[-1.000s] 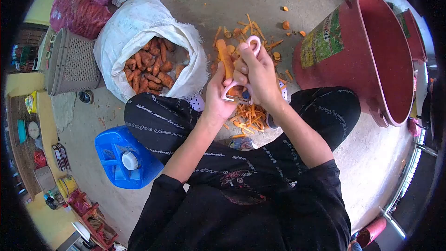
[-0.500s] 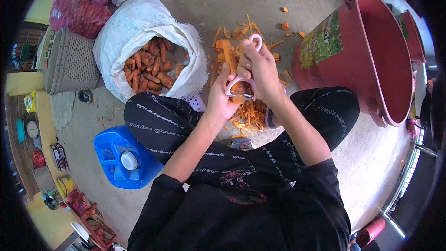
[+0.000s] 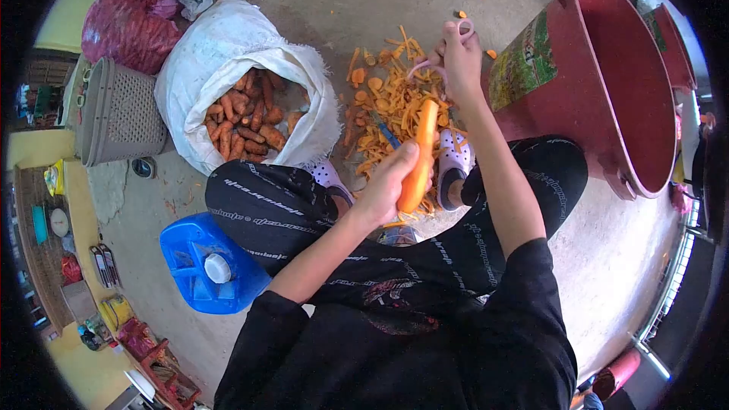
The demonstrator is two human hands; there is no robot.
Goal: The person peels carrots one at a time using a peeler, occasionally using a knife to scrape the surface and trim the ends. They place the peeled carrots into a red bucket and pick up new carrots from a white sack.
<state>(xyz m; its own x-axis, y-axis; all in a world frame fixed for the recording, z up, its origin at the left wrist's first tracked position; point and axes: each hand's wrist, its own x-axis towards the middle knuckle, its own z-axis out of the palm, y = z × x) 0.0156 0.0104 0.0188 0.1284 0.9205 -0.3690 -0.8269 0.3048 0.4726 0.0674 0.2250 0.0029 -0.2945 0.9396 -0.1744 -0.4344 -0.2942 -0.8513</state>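
My left hand (image 3: 386, 186) is closed round the lower part of a smooth, peeled orange carrot (image 3: 422, 153), which points up and away from me. Farther off and to the right, my right hand (image 3: 463, 64) grips a pink peeler (image 3: 425, 67). Its loop end sticks up above my fingers and its curved head sits on the left, apart from the carrot. Below both hands, a heap of orange peelings (image 3: 387, 102) and cut carrot ends covers the floor between my feet. Something blue (image 3: 389, 135), partly buried, pokes out of the heap.
A white sack (image 3: 220, 45) of unpeeled carrots (image 3: 250, 118) stands open at left. A large red tub (image 3: 547, 114) rises at right. By my left knee is a blue jerrycan (image 3: 201, 258). A grey basket (image 3: 129, 110) and red mesh sacks (image 3: 133, 23) are at far left.
My hands have moved apart. The peeler has left the carrot, going up and right with my right hand. The carrot has come down and to the right in my left hand.
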